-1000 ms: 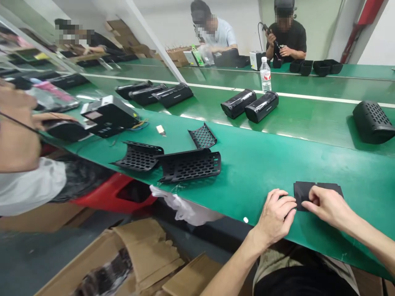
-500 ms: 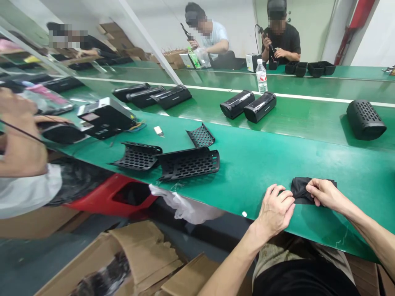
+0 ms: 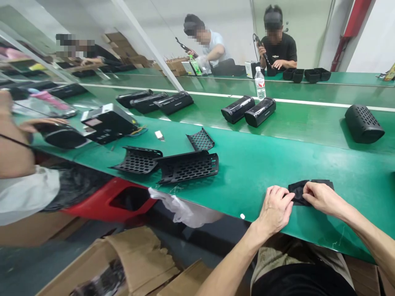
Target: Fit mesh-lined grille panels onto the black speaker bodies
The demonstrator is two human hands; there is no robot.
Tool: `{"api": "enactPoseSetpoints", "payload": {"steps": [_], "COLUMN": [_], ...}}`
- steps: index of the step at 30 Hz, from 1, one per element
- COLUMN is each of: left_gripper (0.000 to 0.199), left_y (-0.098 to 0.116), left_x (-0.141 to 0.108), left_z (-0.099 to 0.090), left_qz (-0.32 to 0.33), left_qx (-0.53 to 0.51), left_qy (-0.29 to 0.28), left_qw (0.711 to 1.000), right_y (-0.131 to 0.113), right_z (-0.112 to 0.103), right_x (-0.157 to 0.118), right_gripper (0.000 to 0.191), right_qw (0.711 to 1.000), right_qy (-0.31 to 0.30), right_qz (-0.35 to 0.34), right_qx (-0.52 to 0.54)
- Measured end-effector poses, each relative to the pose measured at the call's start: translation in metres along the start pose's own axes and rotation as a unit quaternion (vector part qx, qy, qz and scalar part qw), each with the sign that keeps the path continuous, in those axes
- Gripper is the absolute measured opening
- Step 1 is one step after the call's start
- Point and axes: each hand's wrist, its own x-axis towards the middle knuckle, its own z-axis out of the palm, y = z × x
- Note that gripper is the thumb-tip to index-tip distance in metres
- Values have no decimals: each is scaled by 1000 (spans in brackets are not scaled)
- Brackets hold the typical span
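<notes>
A piece of black cloth (image 3: 298, 190) lies on the green table (image 3: 247, 164) near its front edge. My left hand (image 3: 277, 207) pinches the cloth's left edge between thumb and fingers. At the middle of the cloth, my right hand (image 3: 321, 197) has its thumb and fingers pressed together on a fold of it. The cloth's far right part shows flat behind the right hand. A small white round piece (image 3: 242, 216) is on the table left of my left hand.
Perforated black covers (image 3: 189, 166) lie left of centre. Black speaker-like units (image 3: 261, 112) and a bottle (image 3: 260, 84) stand farther back. A neighbour's arm (image 3: 15, 144) is at the left; cardboard boxes (image 3: 142, 255) are below. Two people work across the table.
My hands remain at the cloth, whose left part is pulled out smoother and slightly upward. My right hand has shifted slightly left. The view has tilted a little.
</notes>
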Motion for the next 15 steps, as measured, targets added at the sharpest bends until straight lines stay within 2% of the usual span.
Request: {"api": "enactPoseSetpoints", "payload": {"steps": [5, 7, 9, 11, 15], "left_gripper": [33, 34, 32, 30, 28], "left_y": [-1, 1, 3, 4, 1], "left_x": [-2, -2, -2, -2, 0], "left_z": [-2, -3, -4, -4, -2], "left_qz": [15, 23, 31, 38, 48], "left_qx": [8, 25, 39, 46, 39], "left_qy": [0, 5, 8, 14, 22], "left_qw": [1000, 999, 999, 998, 998], "right_y": [-8, -3, 9, 28, 66], "right_z": [8, 10, 3, -17, -83], "right_x": [6, 8, 8, 5, -9], "right_gripper": [32, 30, 30, 35, 54], "right_qw": [999, 997, 990, 975, 915], "right_qy": [49, 70, 106, 163, 284], "right_qz": [-7, -12, -3, 23, 51], "right_qx": [-3, 37, 90, 152, 281]}}
